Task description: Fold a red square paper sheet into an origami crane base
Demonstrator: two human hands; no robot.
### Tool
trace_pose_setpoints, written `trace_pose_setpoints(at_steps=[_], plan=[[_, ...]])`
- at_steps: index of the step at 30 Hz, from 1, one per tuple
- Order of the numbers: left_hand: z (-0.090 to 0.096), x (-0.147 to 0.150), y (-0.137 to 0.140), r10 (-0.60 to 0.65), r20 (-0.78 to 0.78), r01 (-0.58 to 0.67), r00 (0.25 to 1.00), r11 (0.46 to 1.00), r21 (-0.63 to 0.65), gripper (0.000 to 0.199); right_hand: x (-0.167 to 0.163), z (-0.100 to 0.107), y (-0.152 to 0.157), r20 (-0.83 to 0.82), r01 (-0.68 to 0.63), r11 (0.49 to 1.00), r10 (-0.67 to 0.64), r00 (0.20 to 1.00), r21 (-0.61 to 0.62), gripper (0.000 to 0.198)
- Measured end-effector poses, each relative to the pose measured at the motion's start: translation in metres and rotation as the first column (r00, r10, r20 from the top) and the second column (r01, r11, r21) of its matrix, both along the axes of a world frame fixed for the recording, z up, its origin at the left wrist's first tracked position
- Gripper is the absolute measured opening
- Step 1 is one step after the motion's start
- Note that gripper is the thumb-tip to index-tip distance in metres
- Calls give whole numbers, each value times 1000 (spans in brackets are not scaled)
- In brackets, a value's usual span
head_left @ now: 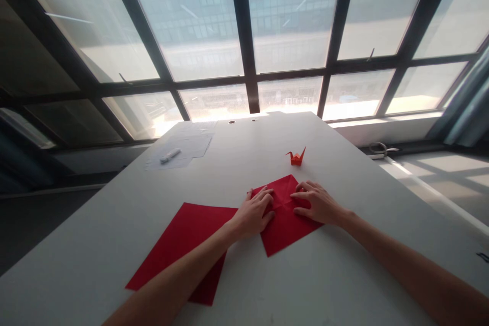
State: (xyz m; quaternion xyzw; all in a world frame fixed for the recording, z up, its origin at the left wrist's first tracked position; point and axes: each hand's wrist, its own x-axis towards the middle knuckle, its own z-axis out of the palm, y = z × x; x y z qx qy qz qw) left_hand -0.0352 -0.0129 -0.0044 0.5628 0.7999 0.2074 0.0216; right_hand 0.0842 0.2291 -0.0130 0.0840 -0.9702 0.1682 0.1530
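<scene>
A square sheet of red paper [283, 232] with crossing crease lines lies flat on the white table, one corner pointing away from me. My left hand [256, 212] rests on its left part, fingers laid over the surface. On the right part lies my right hand [316, 202], fingers spread and touching the paper. Neither hand grasps anything. Under my left forearm is a second, larger piece of red paper [191, 229], partly covered by the arm. A small orange-red paper crane [297, 157] stands just beyond the creased sheet.
White paper sheets [196, 143] lie at the far left of the table [244, 173], with a whitish tube-like object [170, 156] on them. Large windows [286, 20] rise behind the table's far end. Coiled cable [382, 149] sits on the ledge at right, near a curtain [466, 107].
</scene>
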Motion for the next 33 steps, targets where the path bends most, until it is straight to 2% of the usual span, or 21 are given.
trace_pose_setpoints(at_steps=[6, 11, 19, 26, 30, 33], plan=[[-10, -8, 4, 40, 96, -41, 995, 999, 6, 26, 1, -1, -4, 4, 38, 998, -38, 999, -43, 35], [-10, -9, 5, 49, 105, -55, 993, 997, 53, 18, -2, -1, -8, 2, 40, 996, -40, 999, -84, 32], [-13, -6, 8, 37, 94, -56, 995, 975, 214, 1, -4, -3, -15, -52, 24, 991, -32, 998, -135, 24], [-8, 1, 10, 60, 147, -103, 987, 946, 306, 8, -2, -1, -22, -52, 36, 991, -43, 998, -126, 20], [-3, 4, 10, 74, 147, -122, 986, 928, 353, 11, 1, 4, -34, -75, 61, 987, -73, 995, -151, 35], [-1, 7, 10, 75, 125, -124, 989, 882, 455, 11, 2, 6, -44, -107, 66, 982, -86, 990, -176, 49]])
